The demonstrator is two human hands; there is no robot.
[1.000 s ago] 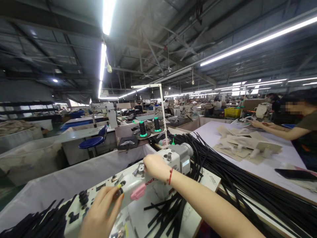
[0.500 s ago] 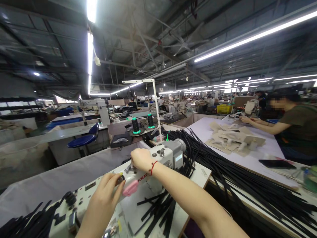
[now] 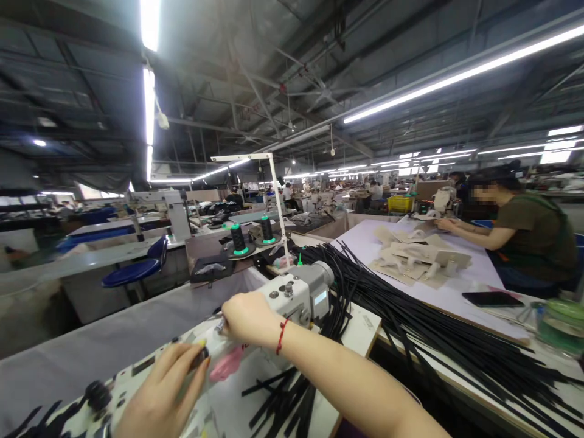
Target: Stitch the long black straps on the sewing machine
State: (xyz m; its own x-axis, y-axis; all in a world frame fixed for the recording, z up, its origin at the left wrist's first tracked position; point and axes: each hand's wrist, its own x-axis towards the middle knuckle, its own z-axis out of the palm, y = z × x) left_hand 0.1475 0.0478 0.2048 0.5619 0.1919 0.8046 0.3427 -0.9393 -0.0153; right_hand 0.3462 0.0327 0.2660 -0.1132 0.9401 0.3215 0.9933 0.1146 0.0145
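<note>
Table's (image 3: 362, 324) far edge: our left hand (image 3: 159, 384) pinches a dark knob (image 3: 201, 355), right hand (image 3: 247, 319) curls, grip unclear, over white machine (image 3: 298, 291).

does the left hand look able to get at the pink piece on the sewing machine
Probably yes: the left hand, with fingertips at a dark knob, is close beside the pink piece, and nothing visible blocks the gap between them.
</note>
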